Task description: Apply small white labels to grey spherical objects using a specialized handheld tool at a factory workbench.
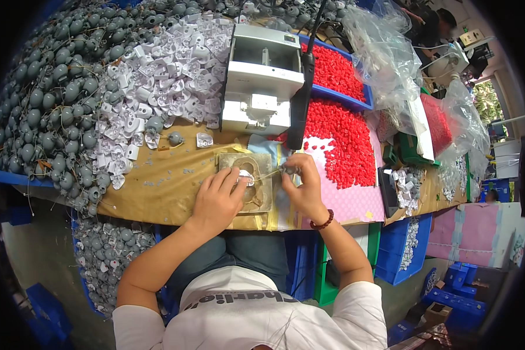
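Observation:
A square tan fixture plate [265, 201] with shaped hollows lies on the table before me. In its upper hollow sits a small white plastic part [247, 177]. My left hand [220, 195] reaches over the plate from the left, its thumb and fingertips closed about that part. To the right of the plate, my right hand [304, 184] pinches a small grey part [289, 169] between thumb and fingers. A thin pale cord [268, 174] runs from it toward the white part. The fingers hide most of the grey part.
A white-and-grey machine [262, 76] stands behind the plate, with a black arm beside it. Heaped to the left are white plastic pieces [175, 64] and grey bulb-shaped parts with cords [46, 111]. Red pieces [344, 149] cover the right side, partly inside a blue tray [356, 104].

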